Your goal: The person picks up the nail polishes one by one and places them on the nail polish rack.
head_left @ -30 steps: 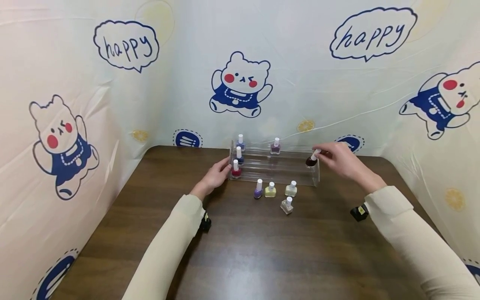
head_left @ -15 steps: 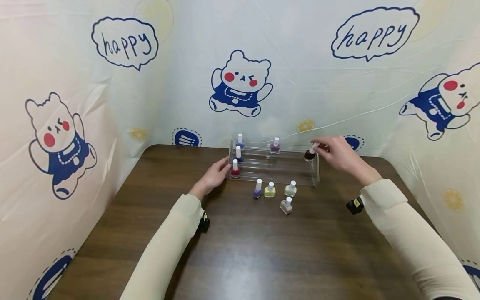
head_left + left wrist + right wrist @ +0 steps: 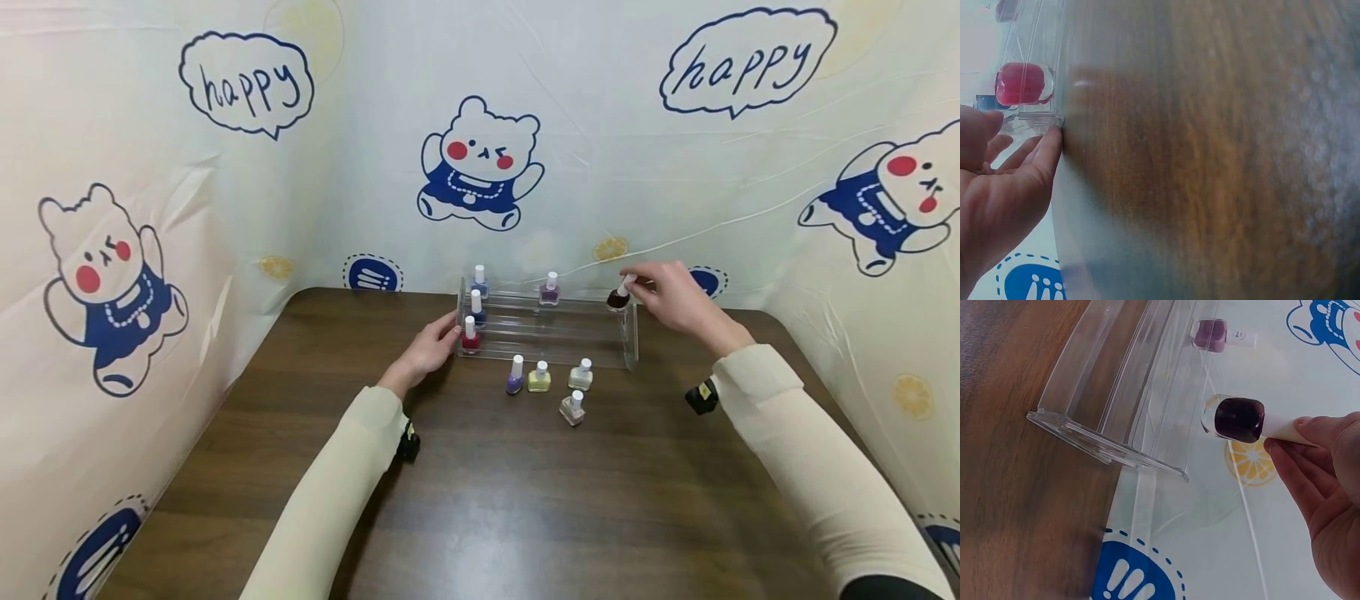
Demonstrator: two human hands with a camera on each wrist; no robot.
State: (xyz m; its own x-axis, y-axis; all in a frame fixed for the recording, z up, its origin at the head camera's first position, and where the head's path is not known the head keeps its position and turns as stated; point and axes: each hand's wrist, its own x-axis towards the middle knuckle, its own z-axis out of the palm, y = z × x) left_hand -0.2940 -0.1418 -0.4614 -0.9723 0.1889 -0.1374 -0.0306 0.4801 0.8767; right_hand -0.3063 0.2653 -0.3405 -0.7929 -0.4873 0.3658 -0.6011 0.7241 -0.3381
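Note:
My right hand (image 3: 678, 296) pinches the white cap of a dark red nail polish bottle (image 3: 1239, 419) between thumb and fingers. The bottle is tilted at the right end of the top tier of a clear stepped rack (image 3: 555, 354); whether its base touches the tier I cannot tell. My left hand (image 3: 427, 350) rests its fingertips against the rack's left end panel. Along that left side stand a red bottle (image 3: 470, 338), a dark blue bottle (image 3: 477, 310) and a light blue bottle (image 3: 480, 286), one per tier. A mauve bottle (image 3: 550, 292) stands mid top tier.
On the brown table (image 3: 480, 500) before the rack stand a purple bottle (image 3: 514, 382), a yellow bottle (image 3: 538, 382), a pale whitish bottle (image 3: 581, 378) and a beige bottle (image 3: 572, 412). A printed cloth (image 3: 600, 167) hangs closely behind the rack.
My right hand has moved slightly left and back, bringing the dark red bottle from above the rack's right end onto or just over the top tier. My left hand has stayed against the rack.

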